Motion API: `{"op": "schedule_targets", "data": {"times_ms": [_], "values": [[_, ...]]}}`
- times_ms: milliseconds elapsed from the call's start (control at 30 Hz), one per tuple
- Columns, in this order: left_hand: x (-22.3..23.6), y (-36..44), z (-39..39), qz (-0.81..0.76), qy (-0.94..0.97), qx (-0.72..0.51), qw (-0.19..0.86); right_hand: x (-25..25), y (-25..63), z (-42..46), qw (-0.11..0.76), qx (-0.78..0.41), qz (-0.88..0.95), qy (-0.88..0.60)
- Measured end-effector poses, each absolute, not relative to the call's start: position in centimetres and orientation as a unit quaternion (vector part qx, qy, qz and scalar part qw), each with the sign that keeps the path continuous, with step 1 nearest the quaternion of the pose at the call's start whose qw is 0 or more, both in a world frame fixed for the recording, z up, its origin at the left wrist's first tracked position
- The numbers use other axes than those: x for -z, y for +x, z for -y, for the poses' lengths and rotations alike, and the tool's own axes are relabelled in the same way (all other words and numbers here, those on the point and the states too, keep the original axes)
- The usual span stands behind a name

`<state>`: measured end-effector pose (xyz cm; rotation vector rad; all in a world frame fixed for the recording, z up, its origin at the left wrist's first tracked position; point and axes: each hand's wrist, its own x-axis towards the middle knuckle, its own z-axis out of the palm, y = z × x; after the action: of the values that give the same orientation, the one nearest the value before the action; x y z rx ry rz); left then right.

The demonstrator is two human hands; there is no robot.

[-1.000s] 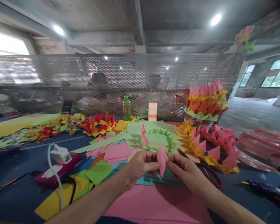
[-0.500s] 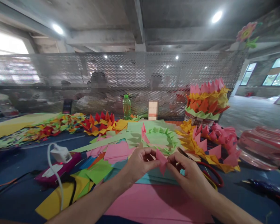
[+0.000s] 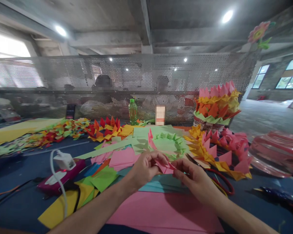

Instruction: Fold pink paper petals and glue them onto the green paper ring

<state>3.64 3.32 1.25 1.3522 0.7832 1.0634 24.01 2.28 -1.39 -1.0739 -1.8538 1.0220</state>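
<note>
Between my two hands is a small folded piece of pink paper (image 3: 166, 167). My left hand (image 3: 150, 165) pinches its left side, with fingers over the top. At its right end, the thumb and forefinger of my right hand (image 3: 188, 170) close on it. Just beyond lies a ring of folded light-green paper points (image 3: 172, 143), with a pink folded point (image 3: 150, 139) standing at its left side. Under my hands are blue paper sheets (image 3: 166, 185) and a large pink sheet (image 3: 166, 208). Red-handled scissors (image 3: 224, 182) lie partly hidden behind my right hand.
A purple power strip (image 3: 61, 177) with a white plug and cables sits left. A green bottle (image 3: 132, 112) stands before a mesh screen (image 3: 136, 74). Right are a tiered paper-petal basket (image 3: 217, 107), a pink clear container (image 3: 277, 154) and a glue gun (image 3: 275, 196). People sit behind the mesh.
The pink paper was upright with its point raised; now it is tilted down and lies flatter between my fingers. My left fingers have moved over it.
</note>
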Motion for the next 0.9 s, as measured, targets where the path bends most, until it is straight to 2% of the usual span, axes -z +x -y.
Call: {"op": "schedule_targets", "data": {"times_ms": [300,567,900], "values": [[-0.6,3.4,-3.6,-0.388,0.524,-0.401,0.643,1.7,24.0,-2.2,0.412,-0.296,0.751,-0.422],[-0.6,3.3,-3.5,-0.395,0.516,-0.377,0.660,0.6,24.2,-1.6,0.384,-0.184,0.826,-0.368],[-0.9,3.5,-3.2,-0.401,0.530,-0.364,0.653,1.1,24.4,-1.9,0.380,-0.120,0.850,-0.345]]}}
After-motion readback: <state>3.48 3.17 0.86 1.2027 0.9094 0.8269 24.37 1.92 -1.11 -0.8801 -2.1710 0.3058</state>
